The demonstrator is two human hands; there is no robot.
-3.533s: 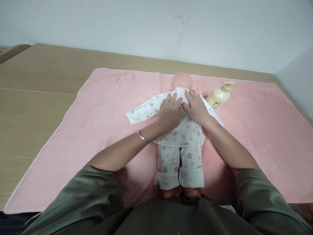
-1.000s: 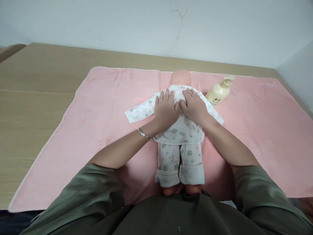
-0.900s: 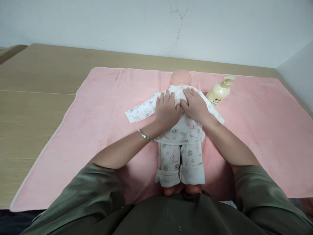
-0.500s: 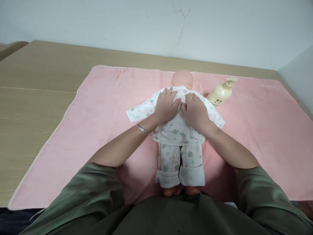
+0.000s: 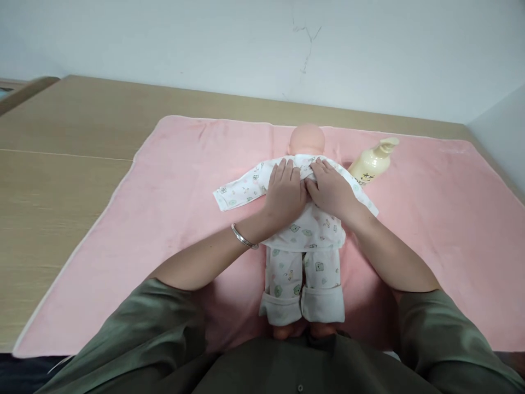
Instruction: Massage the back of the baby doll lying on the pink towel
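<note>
A baby doll (image 5: 307, 139) in a white printed top (image 5: 314, 235) and matching trousers with turned-up cuffs (image 5: 283, 273) lies lengthwise in front of me, head away and feet against my body. Its face does not show. My left hand (image 5: 285, 192) rests flat on the upper part of the top, fingers pointing toward the head. Beside it, my right hand (image 5: 331, 189) lies on the other side of the same area, fingers stretched out. The thumbs are close together at the middle of the doll.
Under the doll spreads a pink blanket (image 5: 176, 180) on a wooden table (image 5: 69, 180). A cream pump bottle (image 5: 372, 162) lies tilted on the blanket to the right of the doll's head. Behind the table stands a cracked white wall (image 5: 229, 49).
My left hand has shifted slightly toward me and to the right, its thumb now tucked by the right thumb. My right hand stays on the top. The view has tipped a little upward.
</note>
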